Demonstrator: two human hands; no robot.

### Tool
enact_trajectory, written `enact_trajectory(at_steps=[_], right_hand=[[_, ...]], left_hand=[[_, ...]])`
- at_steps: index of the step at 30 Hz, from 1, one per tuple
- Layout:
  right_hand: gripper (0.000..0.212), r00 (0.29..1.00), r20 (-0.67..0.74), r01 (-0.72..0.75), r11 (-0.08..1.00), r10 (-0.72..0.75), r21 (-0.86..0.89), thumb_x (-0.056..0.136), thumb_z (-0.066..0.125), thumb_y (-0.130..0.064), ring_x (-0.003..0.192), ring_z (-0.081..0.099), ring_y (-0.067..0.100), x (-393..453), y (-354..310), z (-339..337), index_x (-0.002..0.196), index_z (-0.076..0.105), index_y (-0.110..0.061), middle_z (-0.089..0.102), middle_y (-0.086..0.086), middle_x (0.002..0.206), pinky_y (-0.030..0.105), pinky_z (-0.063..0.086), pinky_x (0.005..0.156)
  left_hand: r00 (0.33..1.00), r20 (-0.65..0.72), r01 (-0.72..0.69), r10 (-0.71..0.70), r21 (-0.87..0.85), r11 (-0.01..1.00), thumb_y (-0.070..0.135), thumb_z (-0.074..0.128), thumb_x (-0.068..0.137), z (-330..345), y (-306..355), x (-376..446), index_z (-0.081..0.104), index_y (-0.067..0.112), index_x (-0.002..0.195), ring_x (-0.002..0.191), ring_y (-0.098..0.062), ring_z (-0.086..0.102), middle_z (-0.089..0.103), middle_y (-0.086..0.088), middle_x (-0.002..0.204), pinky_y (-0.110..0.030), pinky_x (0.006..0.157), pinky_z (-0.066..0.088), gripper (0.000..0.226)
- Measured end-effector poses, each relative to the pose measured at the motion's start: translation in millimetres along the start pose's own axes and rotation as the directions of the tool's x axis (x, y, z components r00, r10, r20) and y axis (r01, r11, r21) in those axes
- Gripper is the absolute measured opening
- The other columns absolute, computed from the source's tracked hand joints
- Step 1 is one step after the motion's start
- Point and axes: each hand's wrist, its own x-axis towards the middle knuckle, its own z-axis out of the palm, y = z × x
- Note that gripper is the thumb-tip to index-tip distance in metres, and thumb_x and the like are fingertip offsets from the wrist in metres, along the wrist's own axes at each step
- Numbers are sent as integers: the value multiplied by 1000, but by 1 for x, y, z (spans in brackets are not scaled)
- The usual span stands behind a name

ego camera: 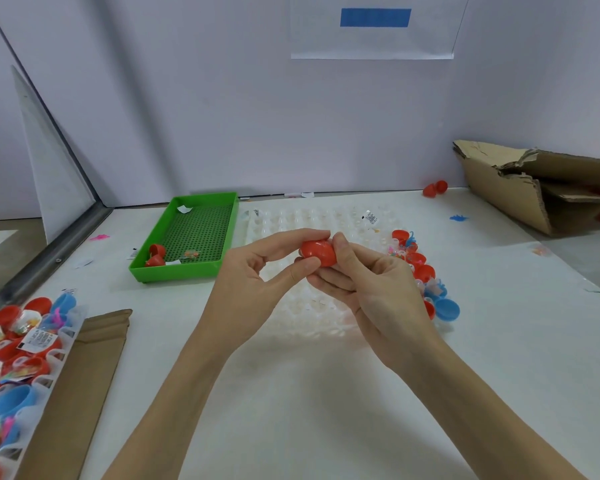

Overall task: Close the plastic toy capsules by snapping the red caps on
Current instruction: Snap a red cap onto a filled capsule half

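Both grips are pinching one glossy, rounded red capsule point(317, 252) above a clear dimpled plastic tray point(312, 306) on the matte white counter point(291, 410): left hand point(253, 275) is clasping it between thumb and fingers, right hand point(371, 282) is cradling its other end. A green perforated bin point(187, 271) is sitting near the left hand, torn corrugated cardboard point(520, 192) far right

Fingers point(340, 249) hide the red capsule's point(317, 251) seam, perhaps unclosed

Glossy red plastic capsule point(317, 252); matt green plastic tray point(174, 270); clear plastic holder point(312, 216); torn rough cardboard box point(499, 199).
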Motion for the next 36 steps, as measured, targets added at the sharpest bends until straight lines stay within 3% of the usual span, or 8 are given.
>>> enact_trajectory(at_steps=[5,8,12,16,20,24,29,36], right_hand=[[35,994,95,-65,992,55,109,101,60,-26,112,72,27,2,-1,-2,118,72,2,74,19,116,25,59,87],[38,977,168,-165,964,131,210,103,57,-27,118,69,24,4,1,-2,120,70,4,72,19,121,25,57,91],[37,921,266,-368,862,285,348,99,65,-34,111,71,22,6,7,0,109,78,-1,73,12,121,29,56,92],[38,853,376,-508,746,363,431,92,77,-34,109,69,21,5,14,3,115,74,-4,71,5,118,36,49,107],[45,836,411,-537,693,362,481,92,77,-34,114,66,22,2,17,7,118,71,1,68,9,118,34,40,116],[42,841,418,-523,719,345,459,96,72,-36,108,68,23,3,14,4,113,73,3,70,11,114,33,47,110],[39,850,402,-503,749,339,432,95,71,-35,99,69,25,3,11,5,108,73,2,69,13,106,40,54,100],[40,843,402,-517,745,357,422,95,66,-38,89,70,23,7,15,4,103,76,0,70,11,100,37,59,87]], left_hand=[[998,-7,-58,59,98,994,19,67,101,9,2,-3,69,26,131,136,-17,57,71,14,132,-49,119,38,31],[995,-28,-95,101,148,984,23,76,92,17,5,-5,67,25,130,132,-20,59,69,11,130,-54,116,38,39],[977,-115,-139,177,280,950,25,80,85,21,6,-5,69,26,122,119,-17,62,70,17,120,-45,109,43,38],[966,-164,-134,202,353,926,34,76,86,19,5,-6,68,37,121,117,-11,55,69,26,119,-23,102,43,36],[942,-176,-190,287,425,885,41,70,89,19,5,-7,69,31,124,109,-4,52,70,13,109,-28,97,47,37],[889,-155,-294,431,528,797,37,72,91,15,4,-4,73,21,117,114,15,48,69,20,111,-34,100,41,31],[866,-144,-319,479,579,750,41,74,90,13,6,-2,76,19,113,118,7,55,72,13,102,-26,104,32,32],[839,-84,-352,538,670,653,35,73,96,11,2,-2,75,10,116,92,-15,63,68,3,84,-24,100,34,32]])
